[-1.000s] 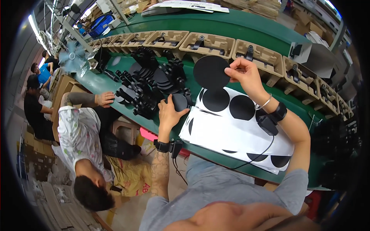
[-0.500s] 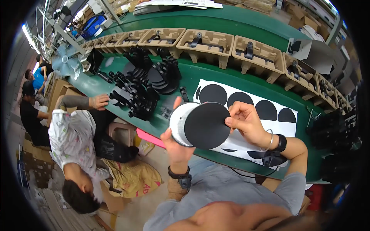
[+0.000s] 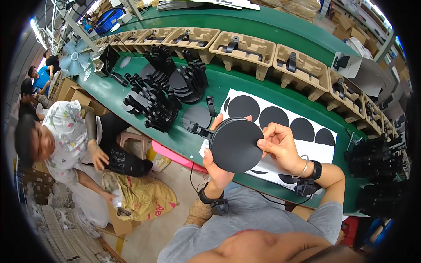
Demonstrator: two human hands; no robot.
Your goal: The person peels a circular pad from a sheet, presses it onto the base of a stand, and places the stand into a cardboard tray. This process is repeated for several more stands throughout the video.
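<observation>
My left hand (image 3: 216, 163) holds a round black plastic part (image 3: 206, 131) with a short arm sticking out to the left, raised above the near edge of the green table (image 3: 245, 87). A black round sticker disc (image 3: 237, 145) lies over its face, and my right hand (image 3: 279, 147) presses on the disc's right side with its fingers. Behind my hands lies a white backing sheet (image 3: 320, 151) carrying several more black round stickers (image 3: 272, 116).
A pile of black plastic parts (image 3: 162, 94) lies left of the sheet. Brown pulp trays (image 3: 239, 49) holding black parts line the far side of the table. More black parts (image 3: 379, 153) are stacked at the right. A person (image 3: 66, 144) crouches on the floor at left by a yellow sack (image 3: 140, 195).
The disc and part have come closer to me, and my right hand's fingers now press the black sticker flat over the part's face, which showed its white edge before. The person at left has shifted.
</observation>
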